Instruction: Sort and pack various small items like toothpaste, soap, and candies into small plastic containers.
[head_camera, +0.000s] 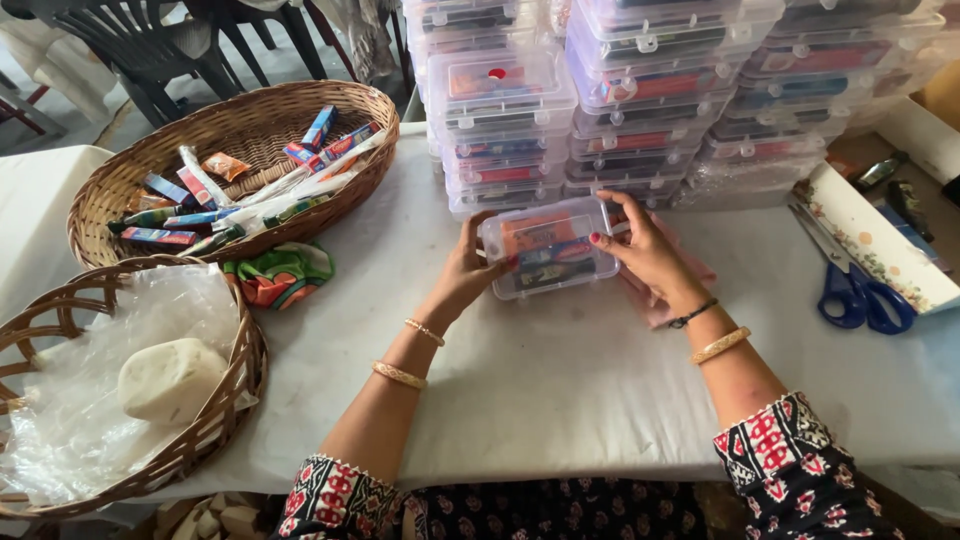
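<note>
You hold 1 filled clear plastic box (548, 246) on the table (560, 370), left hand (468, 268) and right hand (645, 250) fingers pressed on its ends. Many packed boxes (620, 90) are stacked beyond; loose items remain in the far-left basket (240, 130), so packing looks unfinished.

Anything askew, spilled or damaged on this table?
Little stands out. The box sits level between the left hand and right hand; the stacks behind stand fairly even. One oddity: a crumpled colourful wrapper lies on the table beside the basket, not in it. The scissors lie flat.
</note>
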